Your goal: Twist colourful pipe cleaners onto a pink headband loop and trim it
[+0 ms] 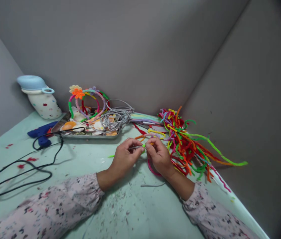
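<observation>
My left hand (127, 156) is closed in a pinch on a thin grey wire (136, 147). Facing it, my right hand (160, 158) pinches a bright green pipe cleaner (143, 145) where it meets that wire, between both sets of fingertips. The green tail sticks out to the left, beyond my left hand. Around my right hand show an orange curved piece (140, 136) and a pink curved piece (152, 168); my fingers hide whether they join the wire. A short grey strip (152, 185) lies on the table below my hands.
A tangle of coloured pipe cleaners (180, 146) lies at right. A metal tray (93, 136) holds scraps, flower-trimmed hoops (88, 103) and coiled grey wire (117, 116). Farther left are a blue glue gun (42, 132), its black cord (49, 172) and a blue-lidded bottle (43, 104). Grey walls enclose the table.
</observation>
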The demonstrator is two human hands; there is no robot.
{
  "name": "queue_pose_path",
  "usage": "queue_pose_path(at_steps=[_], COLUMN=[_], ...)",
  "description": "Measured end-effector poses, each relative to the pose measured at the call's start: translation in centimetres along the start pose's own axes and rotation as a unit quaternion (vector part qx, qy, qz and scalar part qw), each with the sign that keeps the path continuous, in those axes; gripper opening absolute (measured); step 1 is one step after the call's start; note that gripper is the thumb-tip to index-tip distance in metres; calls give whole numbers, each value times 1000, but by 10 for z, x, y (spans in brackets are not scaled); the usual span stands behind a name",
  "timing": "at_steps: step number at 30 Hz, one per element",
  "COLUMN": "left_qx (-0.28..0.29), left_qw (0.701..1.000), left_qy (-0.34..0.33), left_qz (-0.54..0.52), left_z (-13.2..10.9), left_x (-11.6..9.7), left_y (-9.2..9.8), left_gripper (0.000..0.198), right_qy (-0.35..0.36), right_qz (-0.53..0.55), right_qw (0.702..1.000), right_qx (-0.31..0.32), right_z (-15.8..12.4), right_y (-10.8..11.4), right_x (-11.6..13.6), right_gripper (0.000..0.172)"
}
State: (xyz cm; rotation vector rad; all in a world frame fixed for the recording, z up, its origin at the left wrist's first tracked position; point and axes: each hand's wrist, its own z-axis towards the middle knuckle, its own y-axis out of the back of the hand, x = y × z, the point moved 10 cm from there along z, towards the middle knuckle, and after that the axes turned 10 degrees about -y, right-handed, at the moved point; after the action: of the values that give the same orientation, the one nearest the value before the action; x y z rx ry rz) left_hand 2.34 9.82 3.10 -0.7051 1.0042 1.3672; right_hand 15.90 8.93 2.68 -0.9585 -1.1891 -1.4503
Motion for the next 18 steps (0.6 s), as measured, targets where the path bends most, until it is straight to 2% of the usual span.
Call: queue_pose_path(at_steps=[10, 18], left_qx=[10, 1], left_qw=[971, 946], left_qy=[-149, -201], left_qz=[185, 253], left_z=[-1, -3], left_x=[-32, -46], left_y=[4, 3], left_gripper=[3, 4], right_qy=[-14, -29], right_qz=[-3, -3], right_qw=[1000, 999], right_qx=[10, 25], right_z=[0, 0], right_y=[-3, -6], right_x=[-2, -3], right_gripper=[18, 20])
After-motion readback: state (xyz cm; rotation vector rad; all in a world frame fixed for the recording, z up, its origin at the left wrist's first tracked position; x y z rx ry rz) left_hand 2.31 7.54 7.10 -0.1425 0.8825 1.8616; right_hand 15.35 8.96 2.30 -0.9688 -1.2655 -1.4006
